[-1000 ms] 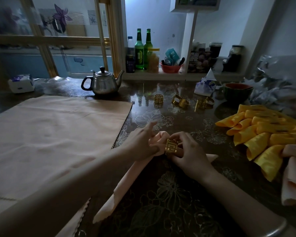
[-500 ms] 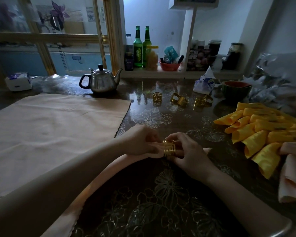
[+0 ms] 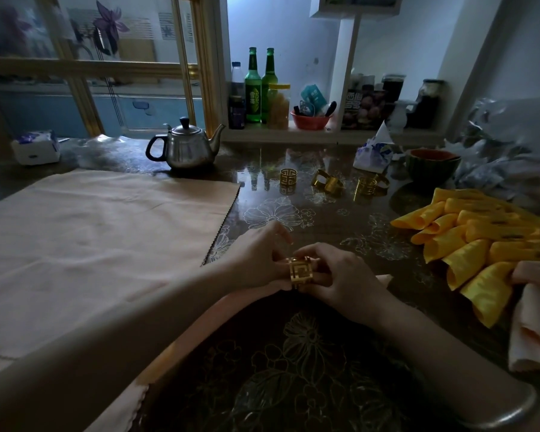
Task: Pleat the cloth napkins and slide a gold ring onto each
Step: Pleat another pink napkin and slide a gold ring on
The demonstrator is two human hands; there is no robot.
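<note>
Right now our right hand [image 3: 337, 272] pinches the gold ring [image 3: 300, 272] by its rigid band, while our left hand [image 3: 256, 260], just beside it, is closed on the soft peach napkin [image 3: 219, 310] trailing back along the bench [image 3: 309, 385]; limp cloth, so we'd grip close to the ring.
</note>
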